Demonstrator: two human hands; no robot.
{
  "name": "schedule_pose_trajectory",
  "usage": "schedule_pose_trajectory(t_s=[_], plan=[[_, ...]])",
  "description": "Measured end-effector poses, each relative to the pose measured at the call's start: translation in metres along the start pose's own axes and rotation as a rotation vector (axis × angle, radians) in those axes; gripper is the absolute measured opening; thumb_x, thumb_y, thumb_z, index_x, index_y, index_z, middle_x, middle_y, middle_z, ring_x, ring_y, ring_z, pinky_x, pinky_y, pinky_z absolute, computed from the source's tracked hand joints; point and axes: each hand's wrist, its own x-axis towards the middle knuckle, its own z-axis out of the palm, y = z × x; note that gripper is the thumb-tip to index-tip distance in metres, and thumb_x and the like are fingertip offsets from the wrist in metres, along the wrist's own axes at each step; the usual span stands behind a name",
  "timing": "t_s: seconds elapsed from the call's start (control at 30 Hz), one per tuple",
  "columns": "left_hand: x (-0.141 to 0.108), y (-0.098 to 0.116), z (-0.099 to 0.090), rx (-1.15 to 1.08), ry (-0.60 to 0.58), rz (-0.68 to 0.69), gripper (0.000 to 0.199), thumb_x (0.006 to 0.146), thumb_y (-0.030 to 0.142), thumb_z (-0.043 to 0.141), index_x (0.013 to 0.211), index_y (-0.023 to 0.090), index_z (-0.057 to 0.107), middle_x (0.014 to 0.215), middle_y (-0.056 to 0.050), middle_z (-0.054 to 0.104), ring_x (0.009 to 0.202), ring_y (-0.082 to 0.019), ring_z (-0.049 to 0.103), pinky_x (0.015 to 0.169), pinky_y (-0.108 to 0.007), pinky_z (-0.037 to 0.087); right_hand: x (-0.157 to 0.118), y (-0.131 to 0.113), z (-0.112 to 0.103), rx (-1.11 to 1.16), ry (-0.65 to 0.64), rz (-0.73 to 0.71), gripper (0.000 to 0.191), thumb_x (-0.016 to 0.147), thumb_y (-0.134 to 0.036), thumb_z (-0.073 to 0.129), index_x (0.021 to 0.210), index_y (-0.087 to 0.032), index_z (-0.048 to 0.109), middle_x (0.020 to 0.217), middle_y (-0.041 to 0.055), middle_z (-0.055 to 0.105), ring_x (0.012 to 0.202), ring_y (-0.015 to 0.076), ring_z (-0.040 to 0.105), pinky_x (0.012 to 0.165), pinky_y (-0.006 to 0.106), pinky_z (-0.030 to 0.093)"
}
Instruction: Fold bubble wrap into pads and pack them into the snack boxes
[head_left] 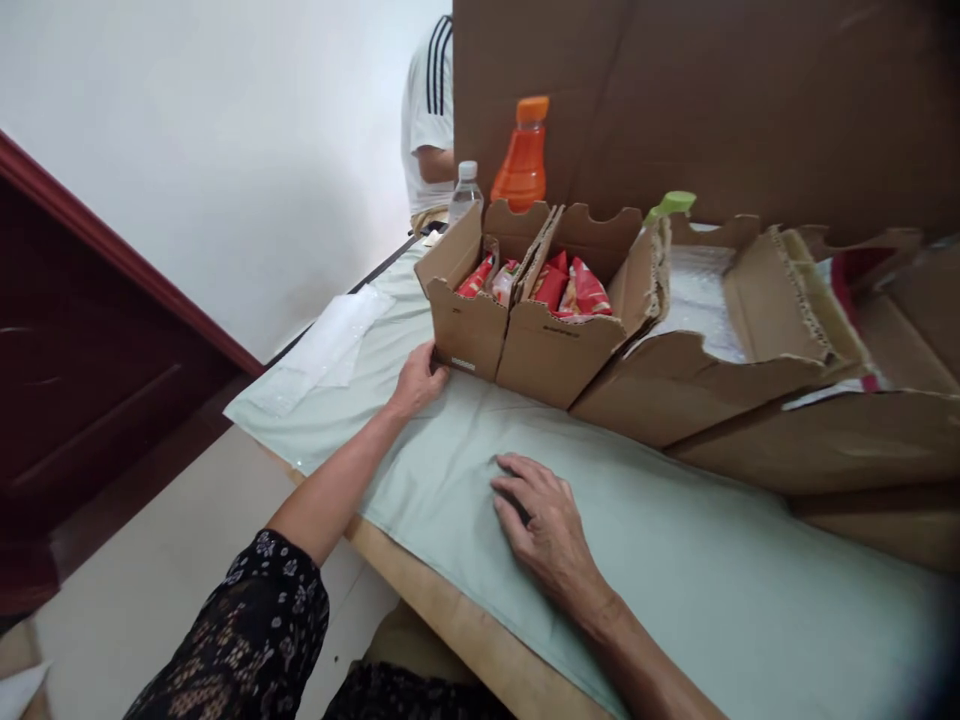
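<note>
My left hand point(420, 380) is at the lower left corner of the leftmost cardboard box point(469, 335), its thumb by the front and its fingers bent against the side, partly hidden. Red snack packets point(478, 277) lie inside that box. Tight beside it stands a second cardboard box point(559, 350) with more red packets point(570, 285). My right hand point(541, 515) is over the pale green cloth point(465, 490), in front of the boxes, holding nothing, its fingers apart and lightly curled.
Further right, a wider box point(697, 390) holds clear plastic packaging point(701, 295). Behind the boxes are an orange bottle point(521, 160), a clear bottle point(466, 190) and a tall cardboard panel point(712, 110). White plastic sheets point(330, 335) lie at left. A person point(431, 120) is beyond the table.
</note>
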Motion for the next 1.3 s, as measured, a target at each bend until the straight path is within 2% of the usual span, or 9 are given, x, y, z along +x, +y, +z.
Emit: schedule_pose_trajectory(t_s=[0.13, 0.23, 0.37, 0.5, 0.67, 0.87, 1.03, 1.13, 1.3], plan=[[-0.044, 0.009, -0.011, 0.179, -0.064, 0.026, 0.062, 0.078, 0.021, 0.069, 0.139, 0.015, 0.062, 0.137, -0.017, 0.068, 0.133, -0.035, 0.058, 0.118, -0.052, 0.044, 0.001, 0.0, 0.001, -0.018, 0.031, -0.027, 0.021, 0.097, -0.022, 0.055, 0.1, -0.021, 0.075, 0.126, 0.0105, 0.076, 0.119, 0.0308, 0.069, 0.092, 0.047, 0.055], [-0.071, 0.007, -0.043, 0.326, -0.066, -0.003, 0.052, 0.081, 0.027, 0.071, 0.132, 0.02, 0.067, 0.149, -0.014, 0.062, 0.143, -0.033, 0.052, 0.123, -0.05, 0.04, 0.001, 0.0, 0.002, -0.025, 0.065, -0.049, 0.021, 0.097, -0.022, 0.054, 0.099, -0.021, 0.075, 0.125, 0.0104, 0.077, 0.117, 0.0302, 0.07, 0.09, 0.046, 0.055], [-0.06, -0.012, -0.112, 0.572, 0.104, -0.196, 0.055, 0.089, 0.031, 0.064, 0.142, 0.015, 0.06, 0.165, -0.02, 0.043, 0.157, -0.04, 0.033, 0.128, -0.06, 0.028, 0.001, 0.001, 0.004, -0.023, 0.063, -0.048, 0.021, 0.096, -0.023, 0.055, 0.098, -0.022, 0.076, 0.124, 0.01, 0.077, 0.118, 0.0307, 0.069, 0.091, 0.047, 0.055], [-0.036, -0.035, -0.151, 0.736, 0.113, -0.391, 0.053, 0.087, 0.032, 0.066, 0.137, 0.014, 0.064, 0.148, -0.023, 0.06, 0.139, -0.043, 0.052, 0.114, -0.06, 0.043, 0.002, 0.001, 0.004, -0.021, 0.064, -0.037, 0.021, 0.096, -0.023, 0.055, 0.097, -0.022, 0.076, 0.123, 0.0105, 0.077, 0.117, 0.0306, 0.07, 0.09, 0.046, 0.054], [-0.027, -0.04, -0.152, 0.869, 0.055, -0.423, 0.036, 0.094, 0.018, 0.05, 0.119, 0.015, 0.075, 0.129, -0.02, 0.07, 0.129, -0.037, 0.06, 0.103, -0.047, 0.05, 0.003, 0.0, 0.003, -0.016, 0.031, -0.021, 0.022, 0.096, -0.023, 0.054, 0.098, -0.022, 0.076, 0.125, 0.0104, 0.077, 0.118, 0.0301, 0.069, 0.092, 0.046, 0.054], [-0.041, -0.015, -0.152, 0.928, -0.036, -0.344, 0.036, 0.099, 0.024, 0.048, 0.123, 0.018, 0.075, 0.125, -0.017, 0.072, 0.121, -0.033, 0.066, 0.096, -0.041, 0.053, 0.002, -0.001, 0.002, 0.013, 0.002, 0.015, 0.022, 0.096, -0.023, 0.054, 0.099, -0.022, 0.076, 0.127, 0.0108, 0.076, 0.121, 0.03, 0.067, 0.096, 0.048, 0.053], [-0.068, 0.006, -0.144, 0.916, -0.156, -0.231, 0.059, 0.098, 0.055, 0.058, 0.147, 0.021, 0.062, 0.156, -0.017, 0.056, 0.143, -0.038, 0.052, 0.116, -0.05, 0.043, 0.002, -0.001, 0.002, 0.011, -0.005, 0.013, 0.021, 0.096, -0.022, 0.056, 0.098, -0.022, 0.076, 0.128, 0.0109, 0.075, 0.122, 0.0306, 0.067, 0.097, 0.048, 0.053], [-0.081, 0.004, -0.133, 0.901, -0.214, -0.231, 0.064, 0.104, 0.055, 0.046, 0.159, 0.022, 0.049, 0.173, -0.017, 0.035, 0.159, -0.038, 0.032, 0.125, -0.057, 0.03, 0.003, -0.001, 0.002, 0.019, -0.02, 0.019, 0.021, 0.096, -0.021, 0.055, 0.1, -0.021, 0.076, 0.129, 0.0117, 0.075, 0.124, 0.031, 0.066, 0.097, 0.048, 0.052], [-0.092, -0.008, -0.117, 0.863, -0.316, -0.306, 0.068, 0.105, 0.054, 0.042, 0.166, 0.023, 0.037, 0.177, -0.018, 0.026, 0.164, -0.041, 0.021, 0.125, -0.068, 0.026, 0.003, -0.006, 0.002, 0.059, -0.064, 0.077, 0.02, 0.095, -0.018, 0.057, 0.1, -0.019, 0.076, 0.131, 0.0144, 0.073, 0.126, 0.0327, 0.063, 0.1, 0.051, 0.049]])
